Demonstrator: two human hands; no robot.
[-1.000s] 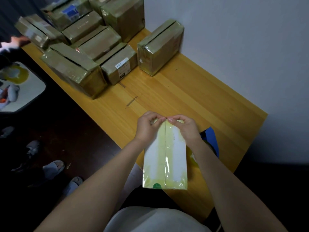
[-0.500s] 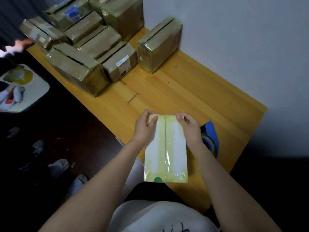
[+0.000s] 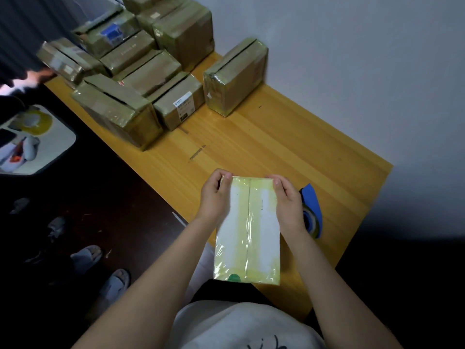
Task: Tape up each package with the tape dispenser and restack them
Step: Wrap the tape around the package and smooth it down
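Both hands held a taped package at the table's near edge.
The left hand point(image 3: 216, 197) and right hand point(image 3: 289, 201) gripped the far corners of the package point(image 3: 247, 230) on the table point(image 3: 289, 147), the tape dispenser point(image 3: 312, 210) just beside it.

Left hand point(image 3: 214, 197), right hand point(image 3: 289, 202) hold pale package point(image 3: 249, 235); tape dispenser point(image 3: 312, 210) beside.

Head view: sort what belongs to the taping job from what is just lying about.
Job: white package, gripped by left hand and right hand; blue tape dispenser; brown packages; table.
Lying about: slippers on the floor; cluttered white tray.
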